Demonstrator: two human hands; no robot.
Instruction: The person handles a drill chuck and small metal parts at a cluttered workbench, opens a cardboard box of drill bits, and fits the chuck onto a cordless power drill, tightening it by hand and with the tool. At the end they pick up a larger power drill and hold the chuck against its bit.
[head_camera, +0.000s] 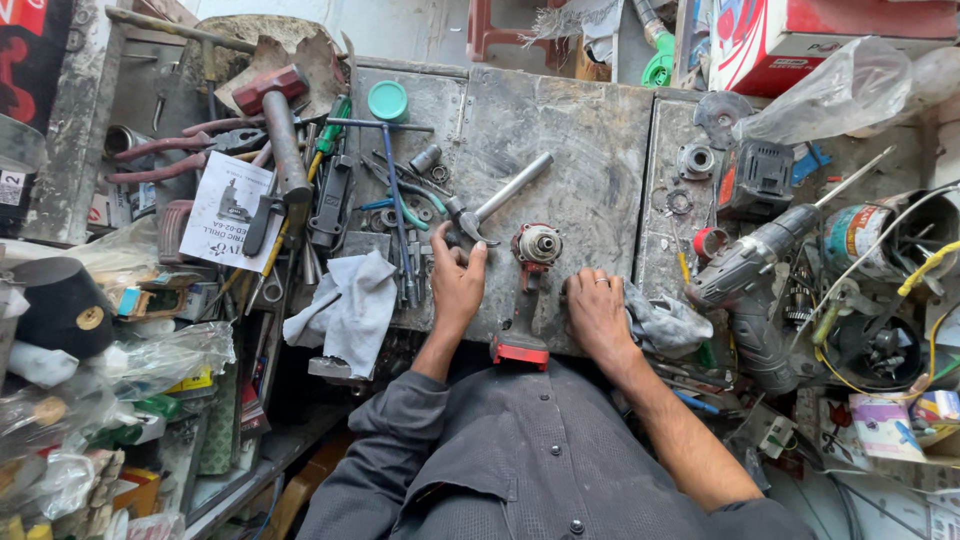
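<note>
A stripped red drill body (528, 290) is stood chuck-up at the middle of the grimy metal bench (580, 130), between both hands. The left hand (458, 283), at its nine o'clock, is spread flat and released, fingertips just beside a small hammer (497, 203) at eleven o'clock. The right hand (597, 315), at three o'clock, rests curled on the bench, grasping nothing that can be seen. A pause in dismantling is judged; a tool would need picking up. The drill's lower half is hidden by the bench edge and the grey shirt; small parts are indistinct.
</note>
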